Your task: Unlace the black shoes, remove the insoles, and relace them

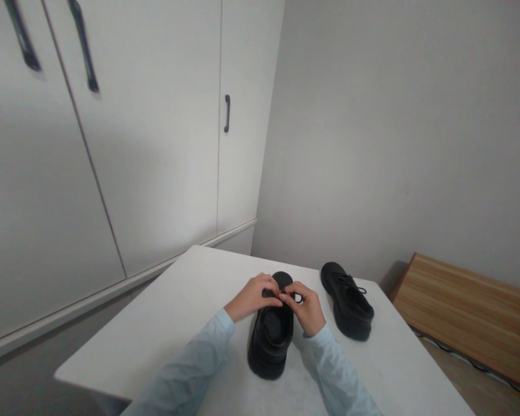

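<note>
A black lace-up shoe (271,346) stands on the white table (177,323), its toe pointing away from me and its heel toward me. Over its lacing, my left hand (257,294) and my right hand (304,306) meet with fingertips pinched together. Between them is a dark shoelace (299,299), a loop of which shows beside the right fingers. The fingers partly cover the lacing, so the exact form of the lace is hidden. To the right sits the matching black shoe (349,306), its lace tied and apart from both hands.
White cupboard doors (156,144) with dark handles rise behind the table on the left. A grey wall (394,133) stands at the back. Right of the table is a wood-grain board or low furniture top (468,312), with a dark cable (455,352) along its lower edge.
</note>
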Demonstrator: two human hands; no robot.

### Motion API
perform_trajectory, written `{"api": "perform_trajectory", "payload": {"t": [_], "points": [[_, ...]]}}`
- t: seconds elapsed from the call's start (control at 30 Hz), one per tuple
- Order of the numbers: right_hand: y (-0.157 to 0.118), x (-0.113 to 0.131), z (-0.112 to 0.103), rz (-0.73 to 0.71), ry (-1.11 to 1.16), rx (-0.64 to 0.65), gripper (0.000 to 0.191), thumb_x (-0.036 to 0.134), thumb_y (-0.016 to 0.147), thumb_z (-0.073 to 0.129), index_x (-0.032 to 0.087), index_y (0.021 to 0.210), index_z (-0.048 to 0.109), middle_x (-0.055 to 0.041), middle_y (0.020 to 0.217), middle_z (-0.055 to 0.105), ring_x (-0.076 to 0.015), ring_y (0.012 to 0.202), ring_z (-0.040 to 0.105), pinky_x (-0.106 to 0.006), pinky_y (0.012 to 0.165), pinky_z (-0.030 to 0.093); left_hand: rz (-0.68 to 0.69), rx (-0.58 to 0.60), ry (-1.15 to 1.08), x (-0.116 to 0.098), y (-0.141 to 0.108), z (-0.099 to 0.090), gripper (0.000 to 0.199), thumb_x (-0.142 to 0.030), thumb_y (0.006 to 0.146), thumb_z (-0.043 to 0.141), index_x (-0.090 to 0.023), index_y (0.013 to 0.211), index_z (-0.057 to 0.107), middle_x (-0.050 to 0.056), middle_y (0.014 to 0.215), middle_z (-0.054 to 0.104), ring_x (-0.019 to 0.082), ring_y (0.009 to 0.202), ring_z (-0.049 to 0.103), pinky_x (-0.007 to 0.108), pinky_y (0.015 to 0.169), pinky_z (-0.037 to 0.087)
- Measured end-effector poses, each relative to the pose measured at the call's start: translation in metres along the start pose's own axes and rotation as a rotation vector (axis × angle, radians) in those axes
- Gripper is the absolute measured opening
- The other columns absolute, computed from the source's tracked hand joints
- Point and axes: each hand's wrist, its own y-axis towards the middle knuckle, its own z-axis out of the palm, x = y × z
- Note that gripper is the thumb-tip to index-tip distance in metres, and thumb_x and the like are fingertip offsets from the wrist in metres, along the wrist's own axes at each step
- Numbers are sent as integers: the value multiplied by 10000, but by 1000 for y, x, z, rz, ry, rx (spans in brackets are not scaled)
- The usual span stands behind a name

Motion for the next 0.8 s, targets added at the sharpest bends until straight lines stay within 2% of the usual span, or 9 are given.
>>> {"api": "perform_trajectory", "payload": {"t": [0.13,0.3,0.43,0.57,0.7,0.8], "points": [[1,1,-2,42,104,-45,91,289,708,705,199,697,711,-40,711,682,-183,709,610,-300,670,467,4,-30,-12,-2,0,1,221,-408,718,687,-187,722,690,50,827,663,196,869,560,291,825,406],[3,5,-9,118,254,-122,101,283,688,717,185,667,700,-35,682,665,-165,625,607,-291,601,491,-36,-118,-73,-11,-1,-5,241,-401,760,643,-164,774,682,60,826,666,202,870,578,304,840,414],[4,5,-19,181,423,-159,162,326,699,715,171,692,670,-26,684,643,-156,580,615,-310,584,536,-76,-206,-324,-13,0,-8,273,-415,798,593,-142,791,606,69,838,663,193,853,611,316,837,445],[4,1,-30,219,575,-239,192,358,728,690,174,736,636,-3,657,604,-141,573,601,-327,561,567,-138,-208,-639,-10,1,-7,302,-458,819,550,-169,806,464,45,755,661,166,745,633,333,768,490],[6,-6,-34,230,656,-266,214,376,739,679,177,718,603,25,599,539,-106,507,545,-256,446,522,-222,-195,-724,-7,1,-4,355,-499,786,569,-182,842,419,-10,647,609,134,604,606,300,634,510],[7,-12,-32,278,637,-249,265,414,728,680,169,692,585,47,552,483,-65,406,452,-187,328,414,-266,-211,-690,-3,2,-4,393,-540,761,568,-185,834,417,-45,586,553,115,538,583,265,565,498]]}}
